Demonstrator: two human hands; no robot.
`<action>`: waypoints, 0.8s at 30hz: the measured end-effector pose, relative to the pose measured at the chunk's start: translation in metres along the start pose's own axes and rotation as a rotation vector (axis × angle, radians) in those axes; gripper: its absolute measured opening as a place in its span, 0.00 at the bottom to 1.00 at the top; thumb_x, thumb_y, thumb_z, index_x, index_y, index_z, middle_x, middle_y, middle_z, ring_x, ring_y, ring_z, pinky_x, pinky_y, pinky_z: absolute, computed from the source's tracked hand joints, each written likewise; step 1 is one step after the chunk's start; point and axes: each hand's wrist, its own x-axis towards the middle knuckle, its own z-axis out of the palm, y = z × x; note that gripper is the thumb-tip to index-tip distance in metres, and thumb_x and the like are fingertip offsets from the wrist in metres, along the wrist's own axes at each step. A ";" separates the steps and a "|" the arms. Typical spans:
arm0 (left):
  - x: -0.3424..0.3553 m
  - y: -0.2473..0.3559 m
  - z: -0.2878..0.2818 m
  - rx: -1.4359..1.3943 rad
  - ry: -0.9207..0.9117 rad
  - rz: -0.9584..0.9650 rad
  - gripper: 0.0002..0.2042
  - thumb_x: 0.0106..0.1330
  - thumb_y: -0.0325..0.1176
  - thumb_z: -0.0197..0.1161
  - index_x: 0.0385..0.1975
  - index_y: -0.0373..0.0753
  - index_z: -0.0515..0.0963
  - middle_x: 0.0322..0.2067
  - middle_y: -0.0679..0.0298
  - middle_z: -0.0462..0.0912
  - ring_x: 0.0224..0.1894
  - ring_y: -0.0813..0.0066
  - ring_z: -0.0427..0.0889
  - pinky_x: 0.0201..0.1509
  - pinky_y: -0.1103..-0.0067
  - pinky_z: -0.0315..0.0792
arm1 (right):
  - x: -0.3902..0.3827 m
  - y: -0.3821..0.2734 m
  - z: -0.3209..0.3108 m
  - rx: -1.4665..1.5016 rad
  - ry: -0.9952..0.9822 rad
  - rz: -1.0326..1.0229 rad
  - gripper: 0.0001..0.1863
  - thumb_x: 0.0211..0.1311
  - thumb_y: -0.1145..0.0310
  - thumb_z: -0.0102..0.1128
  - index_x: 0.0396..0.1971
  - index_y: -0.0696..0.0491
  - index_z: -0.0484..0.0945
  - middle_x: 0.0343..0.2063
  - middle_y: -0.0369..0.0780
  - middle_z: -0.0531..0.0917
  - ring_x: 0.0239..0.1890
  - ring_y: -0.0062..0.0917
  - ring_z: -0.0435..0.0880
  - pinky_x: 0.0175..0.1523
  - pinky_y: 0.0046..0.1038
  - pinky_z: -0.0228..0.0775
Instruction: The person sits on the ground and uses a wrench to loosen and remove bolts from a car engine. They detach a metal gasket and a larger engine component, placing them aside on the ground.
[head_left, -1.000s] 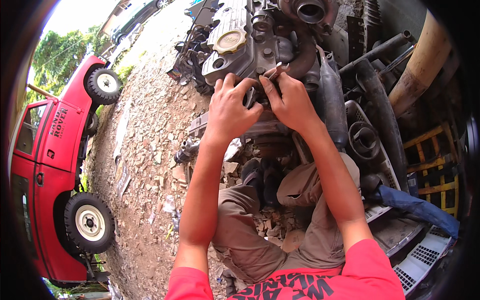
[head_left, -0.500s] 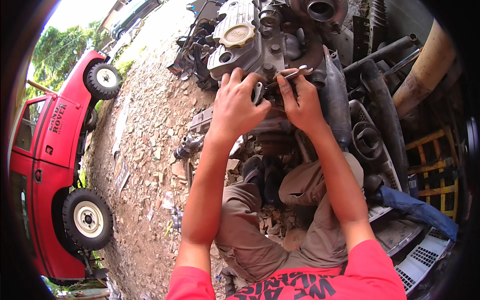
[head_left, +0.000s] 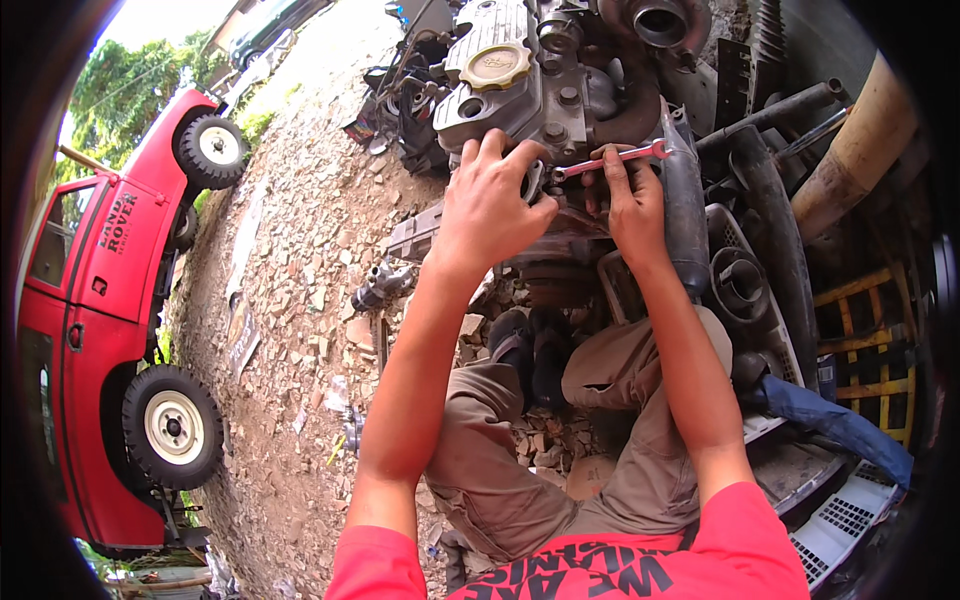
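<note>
An engine (head_left: 510,105) stands in front of me, with a pale yellow filler cap (head_left: 495,66) on its ribbed cover. My left hand (head_left: 490,205) is closed around a grey metal fitting (head_left: 533,182) at the engine's near end, its fingertips against the block and its thumb lower down. A combination wrench (head_left: 642,153) lies across the fingers of my right hand (head_left: 636,208), which pinches it mid-shaft. The wrench's left end meets the engine beside the fitting; its open jaw points right. What that left end sits on is too small to make out.
To the right lie a dark cylinder (head_left: 680,215), pipes (head_left: 765,190), a bamboo pole (head_left: 860,145), a yellow crate (head_left: 865,345) and blue cloth (head_left: 835,420). Rubble ground (head_left: 290,310) spreads left, toward a red off-road vehicle (head_left: 105,260). A hose fitting (head_left: 378,288) lies left of my forearm.
My right hand has shifted slightly right and down, and the wrench now shows more of its length, tilted up to the right. My left hand stays at the fitting. The view has shifted slightly.
</note>
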 end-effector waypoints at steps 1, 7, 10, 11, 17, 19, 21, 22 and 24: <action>-0.001 -0.001 0.000 0.002 0.002 0.001 0.24 0.49 0.39 0.67 0.49 0.42 0.80 0.46 0.51 0.74 0.52 0.50 0.72 0.58 0.62 0.70 | 0.000 -0.001 0.000 0.039 -0.001 0.060 0.14 0.76 0.59 0.52 0.39 0.56 0.77 0.27 0.35 0.82 0.23 0.16 0.78 0.27 0.19 0.69; 0.000 0.003 -0.004 -0.007 -0.058 -0.035 0.23 0.52 0.37 0.68 0.52 0.43 0.79 0.46 0.54 0.74 0.55 0.53 0.71 0.61 0.63 0.69 | -0.006 0.000 0.001 0.228 0.107 0.442 0.13 0.74 0.65 0.51 0.38 0.61 0.77 0.30 0.42 0.85 0.27 0.27 0.87 0.40 0.29 0.83; 0.001 0.005 -0.003 -0.006 -0.056 -0.039 0.23 0.52 0.37 0.67 0.51 0.43 0.80 0.46 0.54 0.74 0.55 0.53 0.71 0.61 0.63 0.69 | -0.007 0.003 0.001 0.336 0.100 0.466 0.13 0.73 0.66 0.50 0.41 0.63 0.75 0.32 0.45 0.84 0.31 0.30 0.87 0.44 0.32 0.84; 0.001 0.006 -0.004 0.002 -0.055 -0.038 0.23 0.52 0.37 0.67 0.51 0.43 0.79 0.46 0.54 0.74 0.55 0.53 0.71 0.61 0.63 0.69 | -0.007 0.004 0.001 0.377 0.100 0.463 0.14 0.73 0.66 0.50 0.42 0.63 0.75 0.33 0.46 0.84 0.33 0.31 0.88 0.45 0.33 0.84; 0.002 0.004 -0.003 0.016 -0.051 -0.049 0.23 0.52 0.37 0.67 0.51 0.42 0.79 0.46 0.53 0.74 0.54 0.51 0.71 0.61 0.62 0.68 | -0.006 -0.002 0.003 0.642 0.130 0.550 0.14 0.74 0.71 0.46 0.45 0.69 0.72 0.40 0.50 0.81 0.43 0.36 0.86 0.50 0.35 0.85; 0.002 0.003 -0.003 0.014 -0.050 -0.052 0.23 0.51 0.37 0.67 0.50 0.42 0.79 0.45 0.53 0.74 0.54 0.51 0.71 0.60 0.62 0.68 | -0.009 -0.002 0.007 0.689 0.168 0.573 0.13 0.74 0.72 0.45 0.45 0.69 0.71 0.42 0.51 0.80 0.44 0.37 0.86 0.52 0.36 0.85; 0.002 0.004 -0.004 0.004 -0.057 -0.052 0.23 0.51 0.37 0.67 0.50 0.42 0.79 0.45 0.53 0.74 0.53 0.51 0.71 0.60 0.62 0.68 | -0.010 -0.001 0.007 0.720 0.179 0.592 0.13 0.74 0.73 0.44 0.46 0.70 0.70 0.43 0.52 0.80 0.45 0.37 0.85 0.53 0.36 0.85; 0.002 0.005 -0.004 0.006 -0.058 -0.049 0.23 0.51 0.37 0.67 0.50 0.41 0.79 0.45 0.53 0.74 0.53 0.51 0.71 0.60 0.62 0.68 | -0.009 0.000 0.005 0.728 0.170 0.600 0.13 0.74 0.74 0.44 0.46 0.70 0.70 0.44 0.52 0.80 0.45 0.37 0.85 0.53 0.36 0.85; 0.002 0.005 -0.004 0.010 -0.056 -0.045 0.23 0.51 0.37 0.67 0.50 0.41 0.79 0.44 0.53 0.74 0.53 0.51 0.72 0.60 0.62 0.68 | -0.009 0.000 0.005 0.717 0.178 0.599 0.13 0.74 0.74 0.44 0.47 0.71 0.69 0.44 0.52 0.79 0.45 0.37 0.85 0.53 0.36 0.85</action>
